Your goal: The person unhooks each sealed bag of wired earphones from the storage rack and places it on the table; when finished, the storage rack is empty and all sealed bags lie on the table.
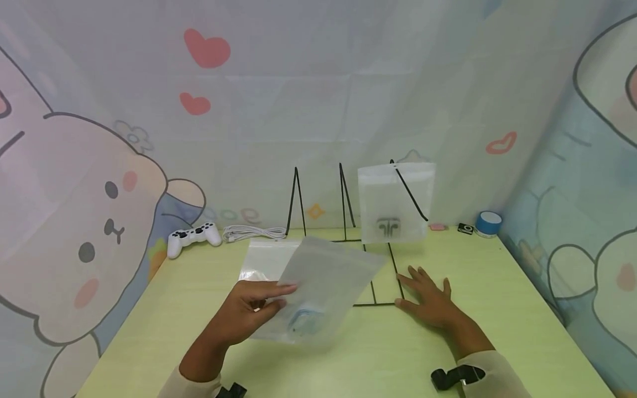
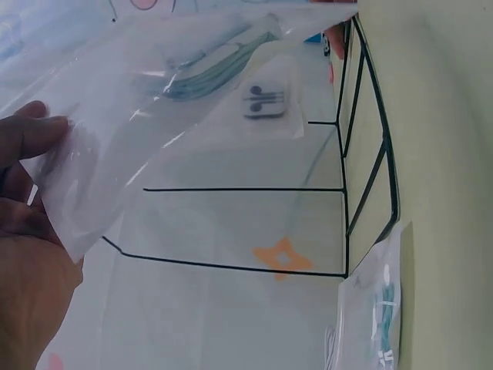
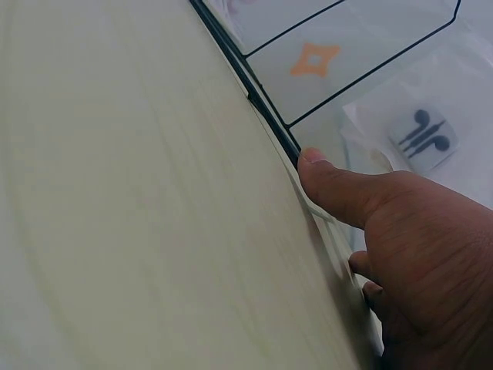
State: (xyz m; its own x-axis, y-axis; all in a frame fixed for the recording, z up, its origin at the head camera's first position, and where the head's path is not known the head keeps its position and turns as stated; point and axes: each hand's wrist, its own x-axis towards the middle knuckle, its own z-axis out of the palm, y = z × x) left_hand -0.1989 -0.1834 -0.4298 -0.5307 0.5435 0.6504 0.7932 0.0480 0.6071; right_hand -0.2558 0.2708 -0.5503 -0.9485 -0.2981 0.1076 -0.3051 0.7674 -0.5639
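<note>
My left hand point(image 1: 243, 312) pinches a frosted plastic bag point(image 1: 330, 276) by its left edge, thumb against fingers. Inside it, a coiled bluish-green cable point(image 2: 223, 73) shows through. The bag is tilted in front of a black wire display rack point(image 1: 374, 304) with upright hooks. On the rack's right hook hangs another frosted bag point(image 1: 370, 193), holding dark wired earphones point(image 1: 388, 226). My right hand point(image 1: 432, 304) lies at the rack base's right side with fingers spread, the thumb point(image 3: 316, 166) at the wire's front corner. The rack's left and middle hooks are bare.
Partly behind the held bag, another clear bag point(image 1: 269, 254) lies on the table. A white game controller point(image 1: 194, 237) and a coiled white cable point(image 1: 254, 232) are at the back left. Back right hold a pink item point(image 1: 437, 227), small black device point(image 1: 465, 228) and blue-topped cylinder point(image 1: 488, 224).
</note>
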